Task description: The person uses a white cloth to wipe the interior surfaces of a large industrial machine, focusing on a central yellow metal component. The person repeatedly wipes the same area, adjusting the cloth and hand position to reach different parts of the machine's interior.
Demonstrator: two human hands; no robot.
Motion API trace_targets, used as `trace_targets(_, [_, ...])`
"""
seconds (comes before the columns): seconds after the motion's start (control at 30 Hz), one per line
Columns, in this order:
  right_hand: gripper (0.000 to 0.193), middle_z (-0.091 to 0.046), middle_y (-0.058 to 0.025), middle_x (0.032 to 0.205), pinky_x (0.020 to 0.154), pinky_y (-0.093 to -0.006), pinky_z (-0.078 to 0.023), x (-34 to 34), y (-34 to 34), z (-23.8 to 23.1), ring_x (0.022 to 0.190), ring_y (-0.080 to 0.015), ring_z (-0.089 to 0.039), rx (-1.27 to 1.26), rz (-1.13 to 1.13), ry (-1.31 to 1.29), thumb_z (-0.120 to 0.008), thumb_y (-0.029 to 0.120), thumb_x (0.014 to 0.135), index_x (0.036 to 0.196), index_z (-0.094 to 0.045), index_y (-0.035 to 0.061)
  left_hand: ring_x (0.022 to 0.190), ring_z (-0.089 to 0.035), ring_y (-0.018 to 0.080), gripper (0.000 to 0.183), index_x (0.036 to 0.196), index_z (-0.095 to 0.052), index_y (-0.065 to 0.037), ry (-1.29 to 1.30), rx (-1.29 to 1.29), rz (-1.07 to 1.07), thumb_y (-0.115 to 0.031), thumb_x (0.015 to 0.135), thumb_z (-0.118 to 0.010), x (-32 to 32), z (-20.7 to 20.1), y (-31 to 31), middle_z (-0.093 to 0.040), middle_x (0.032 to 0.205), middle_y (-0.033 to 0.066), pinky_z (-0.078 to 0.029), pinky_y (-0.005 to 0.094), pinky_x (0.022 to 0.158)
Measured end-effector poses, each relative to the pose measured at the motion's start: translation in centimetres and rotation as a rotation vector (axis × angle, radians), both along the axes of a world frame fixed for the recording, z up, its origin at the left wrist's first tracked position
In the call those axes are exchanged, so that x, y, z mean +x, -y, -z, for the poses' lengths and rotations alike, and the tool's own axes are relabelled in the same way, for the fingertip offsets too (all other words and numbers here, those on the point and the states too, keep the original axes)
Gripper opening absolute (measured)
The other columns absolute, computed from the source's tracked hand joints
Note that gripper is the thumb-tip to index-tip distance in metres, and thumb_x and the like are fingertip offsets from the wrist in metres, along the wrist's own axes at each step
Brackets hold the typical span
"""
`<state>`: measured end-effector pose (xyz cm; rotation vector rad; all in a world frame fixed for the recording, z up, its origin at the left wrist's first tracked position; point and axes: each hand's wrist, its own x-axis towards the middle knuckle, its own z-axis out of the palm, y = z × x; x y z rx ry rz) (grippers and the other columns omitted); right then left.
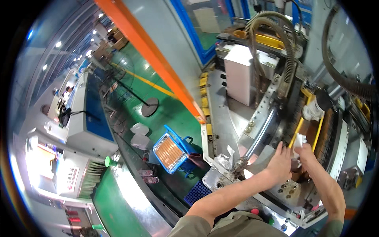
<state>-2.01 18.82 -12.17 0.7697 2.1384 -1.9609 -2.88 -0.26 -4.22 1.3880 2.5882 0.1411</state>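
Both my arms reach into a machine with a yellow frame (pixel 319 132) and a polished metal rod (pixel 260 132). My right hand (pixel 306 153) is closed around a crumpled white cloth or paper wipe (pixel 300 140), which sticks up above the fingers. Just left of it, my left hand (pixel 279 164) has its fingers stretched forward against the machine's inner parts, and nothing shows in it. Below the hands lies a metal plate with bolt holes (pixel 290 187). A white wrapped bundle (pixel 313 110) hangs on the frame farther in.
Ribbed hoses (pixel 272 23) arch over a white box (pixel 239 75). Another crumpled white wipe (pixel 225 160) lies left of the rod. On the left are an orange post (pixel 154 59), a blue-framed stool (pixel 169 152), a blue crate (pixel 197 193), a fan base (pixel 150 107) and a green-topped conveyor (pixel 122 197).
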Motion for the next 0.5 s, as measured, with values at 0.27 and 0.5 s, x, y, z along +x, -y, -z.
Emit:
trace_targets(0.27, [0.01, -0.054, -0.0105, 0.066, 0.043, -0.0412, -0.038, -10.1, -7.0, 3.9, 0.052, -0.0254, -0.051, 0.229, 0.504, 0.013, -0.052, 0.01, 0.084, 0.086, -0.058, 0.0033, 0.134, -0.033, 0.0365, 0.066, 0.13, -0.049, 0.007, 0.012, -0.09, 0.031, -0.043, 0.087, -0.047, -0.4, 0.4, -1.2, -0.038, 0.141, 0.0265, -0.007, 0.0548, 0.114])
trace_targets(0.5, [0.015, -0.063, -0.0099, 0.082, 0.061, -0.0348, -0.047, -3.0, 0.2, 0.4, 0.068, -0.0208, -0.06, 0.104, 0.11, 0.01, -0.054, 0.0, 0.081, 0.094, -0.061, -0.0028, 0.135, -0.032, 0.0364, 0.07, 0.131, -0.047, 0.009, 0.053, -0.101, 0.006, -0.045, 0.086, -0.051, -0.6, 0.8, -0.5, -0.038, 0.141, 0.0264, -0.005, 0.055, 0.114])
